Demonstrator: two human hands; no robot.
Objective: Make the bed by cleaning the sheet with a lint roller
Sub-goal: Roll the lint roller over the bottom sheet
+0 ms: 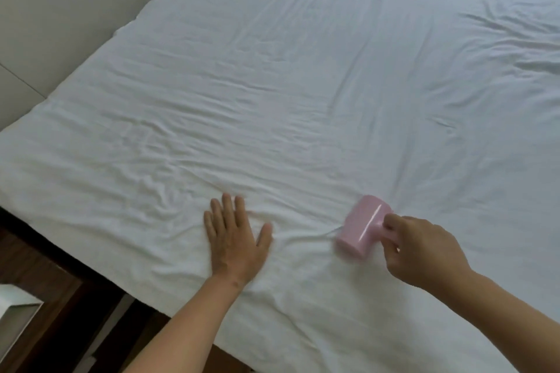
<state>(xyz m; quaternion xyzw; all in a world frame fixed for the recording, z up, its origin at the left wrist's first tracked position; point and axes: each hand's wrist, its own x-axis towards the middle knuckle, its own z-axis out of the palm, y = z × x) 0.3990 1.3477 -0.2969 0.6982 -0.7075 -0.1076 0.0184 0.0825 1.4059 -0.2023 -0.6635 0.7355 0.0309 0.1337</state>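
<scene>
My right fingers (pixel 394 222) curl around the short handle of the pink lint roller (pixel 362 227), whose drum lies on the white sheet (pixel 272 85) near the bed's edge. My left hand (pixel 235 238) presses flat, fingers straight. The sheet is loose there; I think the sticky drum could drag it into new creases.

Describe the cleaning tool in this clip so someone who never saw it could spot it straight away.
Start from the wrinkled white bed sheet that fills most of the view, then look near its lower right, where the right hand grips a short handle. The small pink cylindrical lint roller lies on the sheet there, the only coloured thing on the white fabric; the left hand presses flat beside it.
</scene>
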